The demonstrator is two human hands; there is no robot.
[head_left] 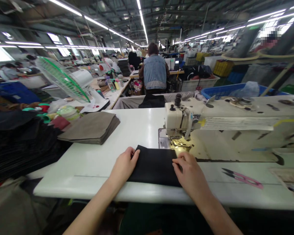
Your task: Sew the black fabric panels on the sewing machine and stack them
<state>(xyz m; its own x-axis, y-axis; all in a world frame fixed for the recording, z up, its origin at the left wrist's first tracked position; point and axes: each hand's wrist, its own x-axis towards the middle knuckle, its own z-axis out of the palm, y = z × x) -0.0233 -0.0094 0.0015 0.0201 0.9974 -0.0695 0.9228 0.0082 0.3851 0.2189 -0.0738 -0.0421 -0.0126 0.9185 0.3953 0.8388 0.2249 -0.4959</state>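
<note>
Left hand (123, 164) is pinched on the cloth (155, 166) near its 10 o'clock corner; right hand (189, 169) is pinched on its edge at about 2 o'clock. Hands well apart, the black cloth lying between them on the table (95, 169), near its front edge.

Step in hand, as judged: squaring the cloth before the machine (225, 114). Next move would seem to call for sliding it toward the foot (182, 144), at 1 o'clock, edge kept straight and both grips level.

Snips (250, 180) lie at 3 o'clock; grey-brown stack (90, 127) at 10; black pile (22, 143) farther out, between 9 and 10. Person in a denim vest (155, 71) at 12, back turned.

Hard to make out: needle tip; number of layers in the cloth; its underside; the fingertips under it. Forearms are cut off at 6 o'clock, machine at the right border.
</note>
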